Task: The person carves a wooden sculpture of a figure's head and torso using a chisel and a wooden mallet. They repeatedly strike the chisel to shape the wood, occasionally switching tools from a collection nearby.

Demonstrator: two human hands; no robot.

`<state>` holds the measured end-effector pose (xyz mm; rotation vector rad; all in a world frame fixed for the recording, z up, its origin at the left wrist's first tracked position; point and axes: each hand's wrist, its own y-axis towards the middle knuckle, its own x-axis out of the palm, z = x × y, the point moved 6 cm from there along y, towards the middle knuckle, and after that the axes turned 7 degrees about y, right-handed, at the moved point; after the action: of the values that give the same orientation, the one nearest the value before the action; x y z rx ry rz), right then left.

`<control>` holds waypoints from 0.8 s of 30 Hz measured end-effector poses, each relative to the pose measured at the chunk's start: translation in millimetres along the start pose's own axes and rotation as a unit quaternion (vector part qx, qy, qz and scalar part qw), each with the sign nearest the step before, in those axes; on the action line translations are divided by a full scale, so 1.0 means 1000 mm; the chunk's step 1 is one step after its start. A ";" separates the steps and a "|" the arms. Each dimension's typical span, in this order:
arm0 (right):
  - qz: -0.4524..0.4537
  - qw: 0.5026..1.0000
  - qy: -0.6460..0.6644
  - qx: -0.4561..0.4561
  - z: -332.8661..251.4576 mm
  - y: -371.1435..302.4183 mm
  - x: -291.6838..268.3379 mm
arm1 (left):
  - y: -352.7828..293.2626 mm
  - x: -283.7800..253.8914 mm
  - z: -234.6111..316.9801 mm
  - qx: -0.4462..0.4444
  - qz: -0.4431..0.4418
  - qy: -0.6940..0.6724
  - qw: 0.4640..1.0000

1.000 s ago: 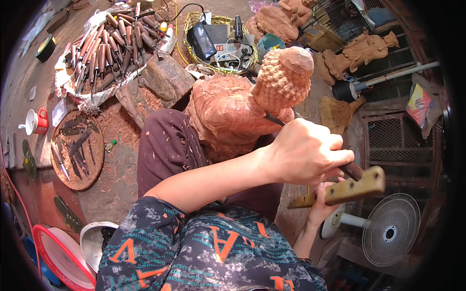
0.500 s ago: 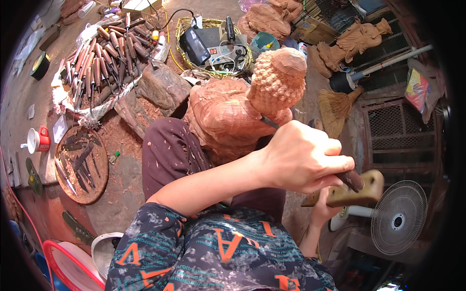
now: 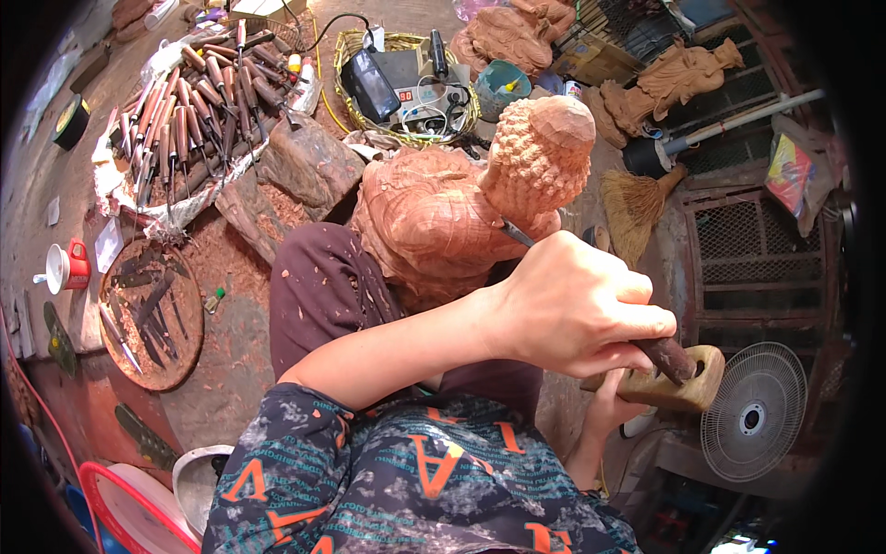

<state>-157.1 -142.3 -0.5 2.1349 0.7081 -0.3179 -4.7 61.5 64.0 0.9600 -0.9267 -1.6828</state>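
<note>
My left hand (image 3: 581, 305) is closed around a wood-carving chisel, its fingers wrapped over the dark handle (image 3: 668, 357). The metal blade (image 3: 517, 233) meets the carved wooden figure (image 3: 429, 208) just below its curly-haired head (image 3: 540, 157). The figure leans between my knees. Lower right, my right hand (image 3: 609, 408) grips a pale wooden mallet (image 3: 678, 386), a worn block with hollows in its face. The mallet overlaps the butt of the chisel handle; I cannot tell whether they touch. My left wrist partly hides the right hand's fingers.
Many wooden-handled chisels (image 3: 198, 111) lie piled at upper left. Below them, a round board (image 3: 189, 342) carries several blades, near a red and white cup (image 3: 66, 268). A basket (image 3: 346, 46) holds electronics. A fan (image 3: 752, 415) stands at right, below a broom (image 3: 637, 217).
The mallet has shifted slightly left and down in view, overlapping the chisel's butt more. The figure's head appears slightly right and lower. My left hand keeps its grip on the chisel.
</note>
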 end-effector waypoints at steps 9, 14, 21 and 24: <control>0.036 0.997 0.054 -0.039 -0.026 0.008 0.002 | -0.003 -0.003 0.000 0.011 -0.010 -0.016 1.000; 0.024 0.996 0.059 -0.069 -0.033 0.013 0.000 | -0.003 -0.006 0.001 0.023 0.003 -0.031 0.999; 0.049 0.978 0.191 -0.071 -0.054 0.016 0.002 | -0.004 -0.008 0.001 0.017 -0.003 -0.051 0.999; -0.013 0.990 0.115 -0.079 -0.053 0.016 0.000 | -0.006 -0.012 0.000 0.036 0.010 -0.059 0.998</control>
<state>-148.9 -108.0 42.0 2.0311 0.8643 -0.0279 -3.8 74.0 61.0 0.9017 -1.0780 -1.7137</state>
